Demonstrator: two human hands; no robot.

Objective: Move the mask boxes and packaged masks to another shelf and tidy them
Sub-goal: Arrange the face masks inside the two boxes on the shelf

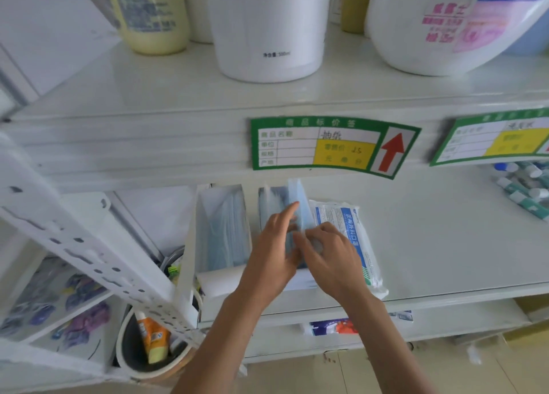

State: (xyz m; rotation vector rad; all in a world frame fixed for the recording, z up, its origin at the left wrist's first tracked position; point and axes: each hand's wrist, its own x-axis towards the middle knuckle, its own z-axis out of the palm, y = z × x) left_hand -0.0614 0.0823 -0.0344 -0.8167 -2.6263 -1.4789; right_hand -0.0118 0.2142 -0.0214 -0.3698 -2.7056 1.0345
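1. White painted metal makes up the lower shelf (430,245), on which two open mask boxes are seen side by side at its left end; the left box (221,233) shows pale blue masks lying inside; the right box (277,203) is largely covered by two hands.
2. One packaged mask pack (349,230), white with a blue stripe and printed text, is laid flat just to the right of the right box, touching it.
3. The left hand (274,251) is held over the right box, its index finger stretched forward onto the blue masks (298,203) standing in it, the remaining fingers bent against the stack.
4. The right hand (329,257) is set beside the left, fingers curled and pinching the edge of the same blue stack; part of the pack is covered by it.
5. On the upper shelf (148,96) three bottles are clearly counted: one yellow bottle (148,16), one white body lotion bottle (270,28), one large white jug (439,25) with pink print.
6. Two green price tags (332,145) are fixed to the shelf edge; several small tubes (525,188) are piled at the far right of the lower shelf.
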